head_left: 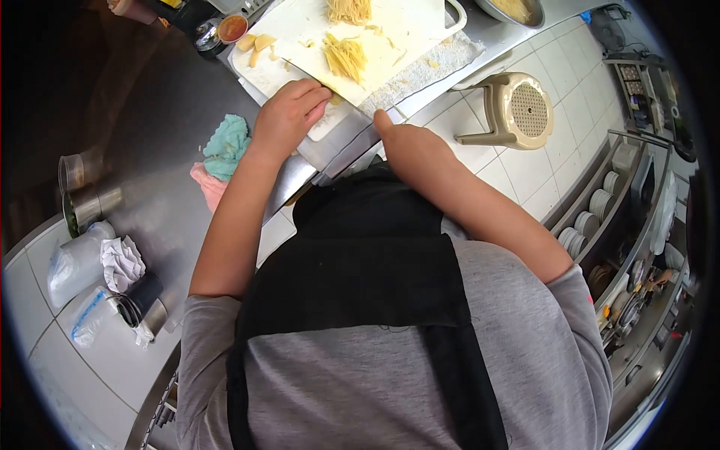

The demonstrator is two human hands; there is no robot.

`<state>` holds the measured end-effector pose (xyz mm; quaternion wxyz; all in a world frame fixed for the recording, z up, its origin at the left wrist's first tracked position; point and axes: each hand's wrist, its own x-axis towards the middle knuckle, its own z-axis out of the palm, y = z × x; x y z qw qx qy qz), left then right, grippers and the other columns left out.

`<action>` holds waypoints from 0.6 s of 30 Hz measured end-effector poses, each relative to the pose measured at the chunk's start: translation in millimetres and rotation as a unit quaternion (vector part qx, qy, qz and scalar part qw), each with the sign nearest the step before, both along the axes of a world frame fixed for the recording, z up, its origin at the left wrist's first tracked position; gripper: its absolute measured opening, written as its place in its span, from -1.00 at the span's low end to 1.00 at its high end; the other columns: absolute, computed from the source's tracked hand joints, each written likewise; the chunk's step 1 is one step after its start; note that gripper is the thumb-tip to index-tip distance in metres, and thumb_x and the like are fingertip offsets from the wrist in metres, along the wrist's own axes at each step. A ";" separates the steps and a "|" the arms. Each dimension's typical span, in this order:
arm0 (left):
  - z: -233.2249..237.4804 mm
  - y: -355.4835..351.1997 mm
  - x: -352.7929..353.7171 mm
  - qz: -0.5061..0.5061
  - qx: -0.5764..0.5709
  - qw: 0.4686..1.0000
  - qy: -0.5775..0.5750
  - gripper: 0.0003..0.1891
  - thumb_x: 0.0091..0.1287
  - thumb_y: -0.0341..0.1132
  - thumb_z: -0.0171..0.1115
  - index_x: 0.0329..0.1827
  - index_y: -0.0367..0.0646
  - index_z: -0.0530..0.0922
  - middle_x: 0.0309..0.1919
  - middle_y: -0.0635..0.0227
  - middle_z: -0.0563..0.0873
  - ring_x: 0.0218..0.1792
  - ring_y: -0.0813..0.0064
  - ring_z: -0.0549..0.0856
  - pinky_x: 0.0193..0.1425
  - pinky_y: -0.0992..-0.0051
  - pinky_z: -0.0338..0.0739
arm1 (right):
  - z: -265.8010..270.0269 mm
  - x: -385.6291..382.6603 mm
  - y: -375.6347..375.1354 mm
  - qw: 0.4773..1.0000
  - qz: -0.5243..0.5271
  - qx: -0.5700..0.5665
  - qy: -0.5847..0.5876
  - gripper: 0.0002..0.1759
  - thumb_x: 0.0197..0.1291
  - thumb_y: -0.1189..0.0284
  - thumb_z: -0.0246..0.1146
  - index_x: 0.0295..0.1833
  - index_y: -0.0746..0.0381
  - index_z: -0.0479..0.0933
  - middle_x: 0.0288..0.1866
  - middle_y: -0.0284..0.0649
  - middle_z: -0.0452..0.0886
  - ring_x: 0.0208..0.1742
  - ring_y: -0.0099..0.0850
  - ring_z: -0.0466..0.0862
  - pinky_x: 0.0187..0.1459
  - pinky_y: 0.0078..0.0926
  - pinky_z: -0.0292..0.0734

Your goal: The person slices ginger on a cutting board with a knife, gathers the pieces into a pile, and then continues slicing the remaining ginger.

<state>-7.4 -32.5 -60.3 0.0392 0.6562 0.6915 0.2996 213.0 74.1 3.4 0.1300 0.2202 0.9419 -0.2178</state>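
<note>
My left hand (pixel 295 112) rests with bent fingers at the near-left edge of a white cutting board (pixel 405 30); what lies under its fingertips is hidden. At the board's near corner, my right hand (pixel 401 135) is closed, its thumb pointing forward; a knife appears to be in it, with a wide metal blade (pixel 349 142) between my hands. Thin yellow strips (pixel 345 58) form a pile on the board, and a second pile (pixel 349 10) lies behind it. Several pale yellow chunks (pixel 257 46) sit on a white surface at the left.
A green cloth (pixel 226 147) and a pink cloth (pixel 207 185) lie left of my left arm. A small cup of red sauce (pixel 232 29) stands at the back left. At the back right is a metal bowl (pixel 517 10). A beige stool (pixel 525 111) stands on the tiled floor.
</note>
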 end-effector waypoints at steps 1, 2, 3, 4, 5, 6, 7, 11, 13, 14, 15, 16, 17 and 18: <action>-1.7 -0.3 0.4 0.001 0.004 1.000 -0.002 -0.82 0.22 -0.44 0.42 -0.12 -0.12 0.73 -0.12 0.36 0.74 -0.10 0.32 0.73 -0.02 0.40 0.65 | 3.7 -4.4 1.4 1.000 -0.001 -0.009 -0.018 -0.81 0.33 0.59 0.03 0.03 0.36 0.40 -0.38 0.08 0.72 -0.28 -0.02 0.78 -0.29 -0.09 0.68; -2.6 -0.6 -0.8 0.002 0.008 1.000 -0.003 -0.82 0.22 -0.44 0.42 -0.12 -0.12 0.73 -0.12 0.36 0.74 -0.10 0.32 0.73 -0.02 0.40 0.65 | 6.9 -8.6 2.8 0.999 -0.001 -0.018 -0.034 -0.80 0.33 0.59 0.02 0.04 0.37 0.40 -0.37 0.07 0.72 -0.27 -0.01 0.78 -0.29 -0.08 0.68; -2.9 -1.2 -2.2 0.001 0.005 1.000 -0.003 -0.82 0.22 -0.44 0.42 -0.12 -0.12 0.73 -0.12 0.36 0.74 -0.10 0.32 0.73 -0.02 0.40 0.65 | 10.8 -7.4 1.8 0.999 -0.002 -0.021 -0.034 -0.80 0.33 0.59 0.02 0.04 0.37 0.40 -0.37 0.07 0.72 -0.27 -0.01 0.78 -0.29 -0.08 0.68; -3.5 -0.7 -3.2 -0.003 0.006 1.000 0.003 -0.82 0.22 -0.42 0.41 -0.12 -0.09 0.72 -0.13 0.39 0.73 -0.10 0.32 0.72 -0.03 0.39 0.65 | 15.9 -2.8 0.2 0.999 -0.010 -0.030 -0.032 -0.80 0.34 0.59 0.01 0.04 0.36 0.40 -0.37 0.07 0.72 -0.27 0.00 0.78 -0.28 -0.08 0.68; -3.8 -0.3 -3.1 -0.007 0.009 1.000 0.008 -0.83 0.22 -0.39 0.40 -0.12 -0.06 0.72 -0.14 0.42 0.72 -0.10 0.33 0.71 -0.04 0.38 0.65 | 18.9 0.2 -0.9 0.999 -0.017 -0.038 -0.031 -0.80 0.35 0.58 0.01 0.05 0.36 0.40 -0.37 0.07 0.72 -0.27 0.01 0.78 -0.27 -0.08 0.68; -3.3 0.0 -2.8 -0.008 0.011 1.000 0.007 -0.83 0.22 -0.39 0.40 -0.12 -0.06 0.72 -0.14 0.42 0.72 -0.10 0.33 0.71 -0.04 0.38 0.65 | 12.2 -1.4 -1.1 0.999 -0.018 -0.036 -0.031 -0.80 0.35 0.58 0.01 0.05 0.36 0.40 -0.37 0.07 0.72 -0.27 0.01 0.78 -0.27 -0.08 0.68; -2.7 -0.1 -2.4 -0.006 0.011 1.000 0.000 -0.83 0.22 -0.39 0.40 -0.12 -0.07 0.71 -0.14 0.42 0.72 -0.10 0.32 0.71 -0.04 0.38 0.65 | -1.4 -4.8 -1.4 0.999 -0.014 -0.026 -0.022 -0.81 0.36 0.58 0.01 0.04 0.35 0.40 -0.37 0.08 0.72 -0.27 0.02 0.78 -0.27 -0.08 0.69; -5.2 -0.7 -4.0 -0.015 0.009 1.000 0.006 -0.82 0.23 -0.39 0.39 -0.11 -0.07 0.70 -0.13 0.41 0.71 -0.08 0.31 0.71 -0.04 0.36 0.65 | 26.2 -7.2 2.4 0.998 -0.021 -0.028 -0.045 -0.84 0.36 0.57 0.02 0.01 0.34 0.40 -0.37 0.09 0.72 -0.27 0.02 0.78 -0.25 -0.08 0.69; -4.5 -0.9 -3.3 -0.010 0.007 1.000 0.012 -0.82 0.23 -0.39 0.39 -0.10 -0.06 0.69 -0.13 0.41 0.71 -0.08 0.31 0.71 -0.05 0.35 0.65 | 5.0 -5.8 -1.7 0.999 -0.016 -0.019 -0.030 -0.81 0.33 0.59 0.02 0.03 0.35 0.37 -0.39 0.08 0.71 -0.31 0.03 0.76 -0.28 -0.05 0.66; -4.0 -1.3 -2.5 -0.006 0.004 1.000 0.018 -0.81 0.23 -0.39 0.39 -0.09 -0.06 0.69 -0.12 0.42 0.71 -0.08 0.31 0.72 -0.05 0.35 0.65 | -3.0 -4.7 -3.0 1.000 -0.012 -0.010 -0.016 -0.77 0.29 0.62 0.02 0.06 0.36 0.34 -0.42 0.07 0.69 -0.34 0.03 0.74 -0.31 -0.03 0.64; -3.9 -1.3 -1.9 -0.006 0.006 1.000 0.019 -0.81 0.23 -0.39 0.39 -0.09 -0.06 0.69 -0.12 0.42 0.71 -0.08 0.31 0.72 -0.05 0.35 0.65 | -1.8 -4.7 -2.2 1.000 -0.012 -0.009 -0.016 -0.77 0.29 0.62 0.02 0.06 0.36 0.34 -0.42 0.07 0.69 -0.34 0.03 0.74 -0.31 -0.03 0.64; -3.9 -1.7 -1.9 -0.006 0.002 1.000 0.018 -0.81 0.23 -0.39 0.38 -0.09 -0.05 0.68 -0.12 0.42 0.70 -0.07 0.31 0.72 -0.05 0.35 0.66 | 0.3 -5.3 -0.9 1.000 -0.011 -0.010 -0.009 -0.77 0.29 0.62 0.01 0.05 0.36 0.33 -0.42 0.06 0.69 -0.34 0.04 0.74 -0.31 -0.03 0.64; -3.9 -2.4 -2.8 -0.006 -0.004 1.000 0.017 -0.80 0.23 -0.39 0.38 -0.08 -0.05 0.68 -0.12 0.42 0.70 -0.07 0.31 0.72 -0.06 0.34 0.66 | 2.0 -6.2 -0.3 1.000 -0.009 -0.012 -0.002 -0.78 0.29 0.62 0.01 0.04 0.36 0.33 -0.42 0.06 0.69 -0.35 0.04 0.74 -0.31 -0.03 0.63; -3.8 -3.2 -3.4 -0.007 -0.006 1.000 0.016 -0.80 0.23 -0.39 0.38 -0.08 -0.05 0.68 -0.12 0.42 0.70 -0.07 0.31 0.72 -0.06 0.34 0.66 | 4.7 -4.7 -1.6 1.000 -0.010 -0.015 -0.002 -0.78 0.29 0.62 0.01 0.04 0.36 0.33 -0.42 0.06 0.69 -0.35 0.04 0.74 -0.31 -0.03 0.63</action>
